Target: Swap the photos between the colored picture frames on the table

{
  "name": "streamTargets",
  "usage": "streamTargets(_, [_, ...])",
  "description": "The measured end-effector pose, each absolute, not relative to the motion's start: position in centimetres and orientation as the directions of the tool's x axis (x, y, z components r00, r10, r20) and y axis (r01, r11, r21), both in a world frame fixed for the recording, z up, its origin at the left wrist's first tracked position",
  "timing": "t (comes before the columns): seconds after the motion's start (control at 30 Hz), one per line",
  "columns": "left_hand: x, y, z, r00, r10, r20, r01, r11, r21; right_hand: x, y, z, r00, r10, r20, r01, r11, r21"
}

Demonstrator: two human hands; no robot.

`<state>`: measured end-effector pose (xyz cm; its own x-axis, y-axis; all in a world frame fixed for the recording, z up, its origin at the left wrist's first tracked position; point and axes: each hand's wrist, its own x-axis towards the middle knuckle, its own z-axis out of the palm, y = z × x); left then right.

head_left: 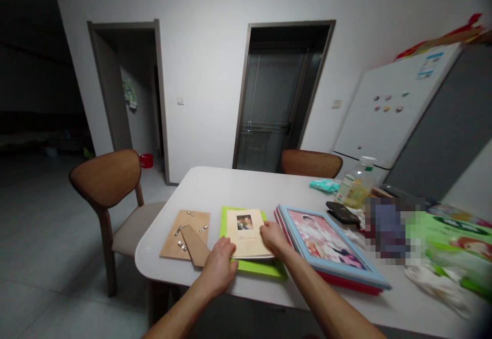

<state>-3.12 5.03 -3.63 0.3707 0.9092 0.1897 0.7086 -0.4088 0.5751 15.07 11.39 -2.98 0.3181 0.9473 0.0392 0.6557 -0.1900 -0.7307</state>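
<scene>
A cream card [249, 244] with a small photo near its top lies over a lime-green frame [261, 268] at the front of the table. My left hand [220, 265] is closed at the card's lower left edge, close to the green frame. On the right edge, my right hand [273, 237] grips the card with its fingers bent. A brown backing board [172, 249] with metal clips and a stand leg [195, 246] rests left of the frame. Right of my right hand is a stack with a light-blue picture frame [290, 216] on top and red frames [346, 281] below.
The white table [226, 182] has rounded corners. Farther right are a dark phone [342, 213], a plastic bottle [354, 187], a teal packet [325, 185], crumpled tissue [434, 285] and a green bag [453, 231]. Wooden chairs [109, 180] stand left and behind.
</scene>
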Motion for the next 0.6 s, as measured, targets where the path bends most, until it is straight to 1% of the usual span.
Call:
streamTargets(0.13, [-3.0,5.0,-3.5,0.433,0.882,0.184,0.723,-0.462,0.513,15.1,11.2,-2.5,0.309,0.948,0.080,0.808,-0.217,-0.548])
streamTargets(0.27, [-2.9,5.0,-3.1,0.477,0.859,0.186,0.730,-0.505,0.459,15.2,10.4,-2.6,0.284,0.952,0.117,0.898,-0.221,-0.381])
streamTargets(0.4, [-2.9,4.8,-2.8,0.492,0.849,0.192,0.741,-0.524,0.419,15.0,9.4,-2.8,0.234,0.957,0.171,0.943,-0.181,-0.278])
streamTargets(0.53, [-3.0,4.8,-2.8,0.491,0.848,0.198,0.749,-0.527,0.401,14.7,8.7,-3.1,0.203,0.950,0.236,0.973,-0.169,-0.157])
streamTargets(0.6, [-3.0,5.1,-2.9,0.495,0.846,0.198,0.749,-0.531,0.395,14.7,8.5,-3.4,0.187,0.946,0.266,0.980,-0.160,-0.119])
